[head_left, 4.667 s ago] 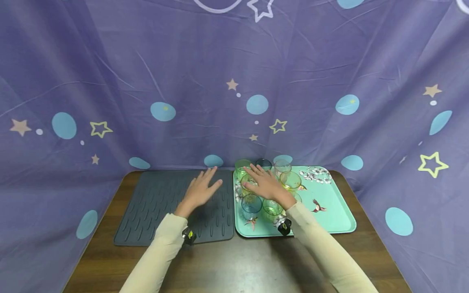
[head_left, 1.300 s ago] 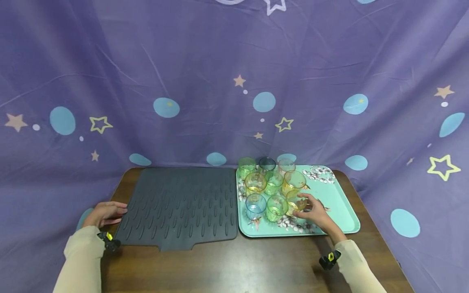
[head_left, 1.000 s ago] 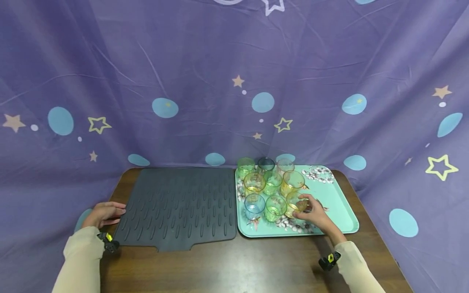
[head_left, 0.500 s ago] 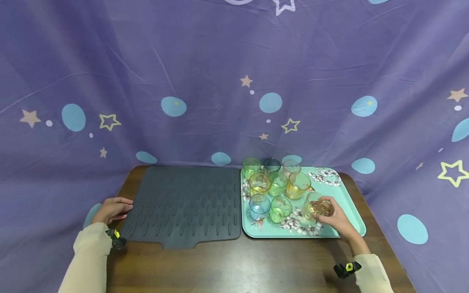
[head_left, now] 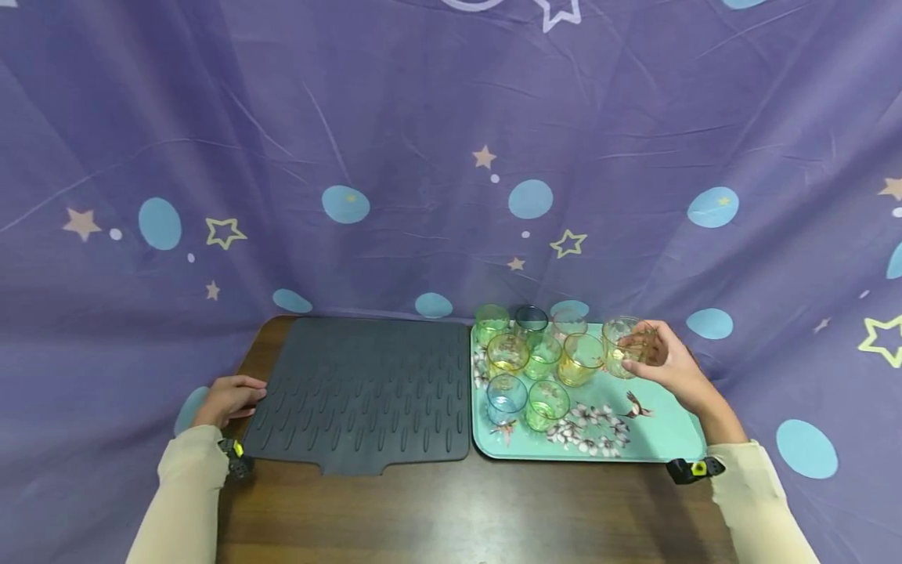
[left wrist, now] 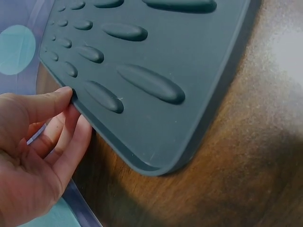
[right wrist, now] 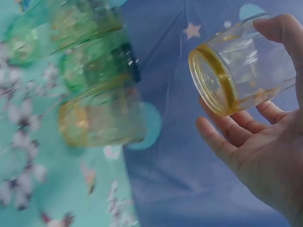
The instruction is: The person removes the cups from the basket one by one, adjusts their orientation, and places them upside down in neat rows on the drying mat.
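My right hand (head_left: 678, 368) grips a pale yellow-tinted drinking glass (head_left: 617, 348) between thumb and fingers, raised above the right part of the mint-green tray (head_left: 658, 440). In the right wrist view the glass (right wrist: 236, 66) lies tilted in the grasp, its thick yellow base facing the other glasses and the palm partly behind it. At the table's left my left hand (head_left: 227, 399) pinches the edge of a dark grey ridged drying mat (head_left: 359, 399). The left wrist view shows the thumb on the mat's rim and the other fingers beside and below it.
Several tinted glasses stand close together on the tray's left side, among them a blue one (head_left: 506, 401), a green one (head_left: 546, 406) and a yellow one (head_left: 580, 362). A purple curtain (head_left: 423, 157) hangs behind the wooden table (head_left: 423, 517).
The right hand has taken the yellow glass from the front row, moved it right, then up and back. The left hand went earlier from above the mat to its left edge and stays there.
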{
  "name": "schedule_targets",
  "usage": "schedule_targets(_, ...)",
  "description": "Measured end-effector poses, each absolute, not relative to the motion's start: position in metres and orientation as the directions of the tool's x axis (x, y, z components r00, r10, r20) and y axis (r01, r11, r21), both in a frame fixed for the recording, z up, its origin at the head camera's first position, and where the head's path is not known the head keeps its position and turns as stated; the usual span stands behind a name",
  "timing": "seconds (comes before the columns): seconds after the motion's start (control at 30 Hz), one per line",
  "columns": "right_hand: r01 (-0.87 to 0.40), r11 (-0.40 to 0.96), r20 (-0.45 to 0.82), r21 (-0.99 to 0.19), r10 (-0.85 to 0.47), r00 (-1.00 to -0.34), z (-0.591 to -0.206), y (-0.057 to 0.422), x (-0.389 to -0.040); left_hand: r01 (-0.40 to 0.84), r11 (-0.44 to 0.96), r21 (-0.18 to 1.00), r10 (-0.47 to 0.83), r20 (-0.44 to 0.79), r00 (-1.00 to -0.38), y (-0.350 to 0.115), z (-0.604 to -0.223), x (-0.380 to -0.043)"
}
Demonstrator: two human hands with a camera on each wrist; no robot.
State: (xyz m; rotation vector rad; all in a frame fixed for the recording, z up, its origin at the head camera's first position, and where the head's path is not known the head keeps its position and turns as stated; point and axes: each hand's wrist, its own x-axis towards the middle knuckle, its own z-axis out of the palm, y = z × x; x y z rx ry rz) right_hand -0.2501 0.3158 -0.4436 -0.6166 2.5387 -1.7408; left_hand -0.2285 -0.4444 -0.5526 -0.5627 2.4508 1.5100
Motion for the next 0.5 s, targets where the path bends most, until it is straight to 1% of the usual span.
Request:
schedule_targets(0.23, -0.369, 0.417, 0.232, -0.831, -0.344, -0.91, -0.401, 0.288, -0.277, -0.42, 0.414, 0.808, -0.237, -0.35, -0.906, -0.44, -0.555, -0.23)
schedule_targets(0.4, -0.416, 0.482, 0.229, -0.771, -0.4, -0.888, -0.371, 0.261, -0.297, -0.427, 0.409, 0.807, -0.259, -0.346, -0.902, -0.441, -0.557, -0.228)
schedule_targets(0.5, -0.453, 0.53, 0.224, -0.716, -0.441, -0.869, -0.354, 0.243, -0.308, -0.42, 0.404, 0.813, -0.274, -0.331, -0.903, -0.44, -0.557, -0.229)
